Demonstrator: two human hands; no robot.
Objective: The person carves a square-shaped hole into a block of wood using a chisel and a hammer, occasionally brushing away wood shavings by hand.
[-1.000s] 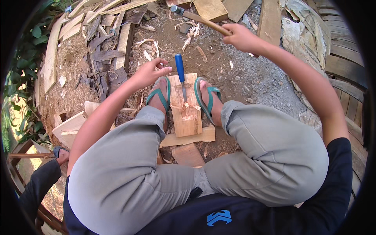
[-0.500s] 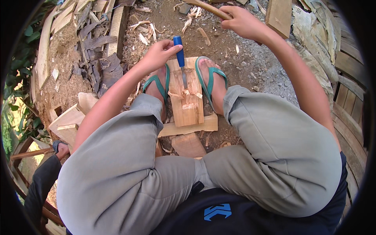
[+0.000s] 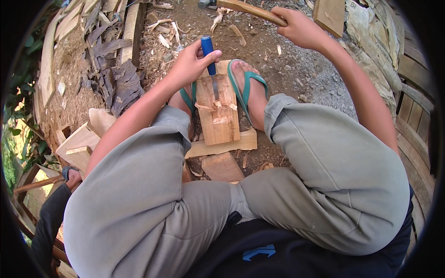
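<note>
Between my sandalled feet lies a wood block (image 3: 218, 132) with a rough hollow cut into its upper face and curled chips in it. My left hand (image 3: 190, 65) is closed around the blue handle of a chisel (image 3: 208, 53), whose blade tip meets the hollow. Out to the far right, my right hand (image 3: 299, 28) grips the wooden handle of a hammer (image 3: 252, 11). The dark metal hammer head is up at the top edge, apart from the chisel.
A flat wood strip (image 3: 245, 140) lies under the block's near end, with a wood offcut (image 3: 221, 167) closer to me. Boards and bark (image 3: 123, 83) are piled at left, and a plank (image 3: 329, 17) stands at upper right. Another person's leg (image 3: 48, 215) shows at lower left.
My right hand has shifted slightly right and down, bringing the hammer head into view. The chisel stands a little more upright in my left hand.
</note>
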